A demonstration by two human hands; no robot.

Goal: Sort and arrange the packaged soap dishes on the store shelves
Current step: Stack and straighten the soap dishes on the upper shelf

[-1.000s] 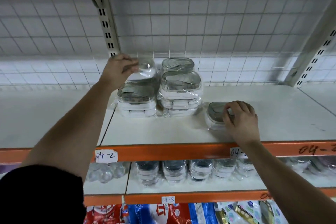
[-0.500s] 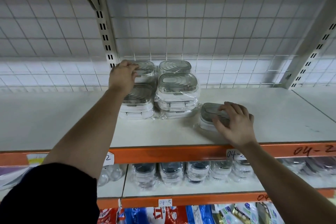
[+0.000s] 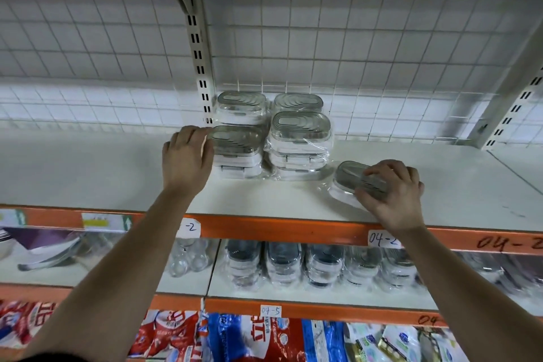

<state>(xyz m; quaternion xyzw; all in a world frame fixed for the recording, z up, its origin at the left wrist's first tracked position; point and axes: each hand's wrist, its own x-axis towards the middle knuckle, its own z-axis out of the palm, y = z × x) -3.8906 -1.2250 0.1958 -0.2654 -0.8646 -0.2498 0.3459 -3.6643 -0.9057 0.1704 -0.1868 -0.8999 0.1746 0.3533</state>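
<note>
1. Soap dishes in clear wrap stand in four short stacks at the back of the upper shelf (image 3: pixel 293 197), packed tight against the wire grid so the front of the shelf is free for more stock.
2. My left hand (image 3: pixel 188 156) lies flat against the left side of the front-left stack (image 3: pixel 238 153), fingers (image 3: pixel 202 141) pressed together and extended, not pinching anything. I judge I am squaring that stack against the front-right stack (image 3: pixel 299 144) beside it.
3. My right hand (image 3: pixel 390 191) covers the loose soap dish (image 3: pixel 349 179), which lies tilted on the shelf just right of the front-right stack and apart from it. My fingers are curled over its grey lid, with the thumb at its near edge, so the dish is clasped, ready to be slid or lifted into line.
4. Compared with a second ago, my left hand is lower: it was then up on the top pack of the rear-left stack (image 3: pixel 241 106), and now it is beside the front-left one, with that rear pack uncovered.
5. The loose dish now sits skewed, its long side angled away from the stacks, where earlier it lay nearly square to them; my right hand has stayed on it throughout.
6. More wrapped dishes fill the lower shelf (image 3: pixel 323 294) below the orange rail.
</note>
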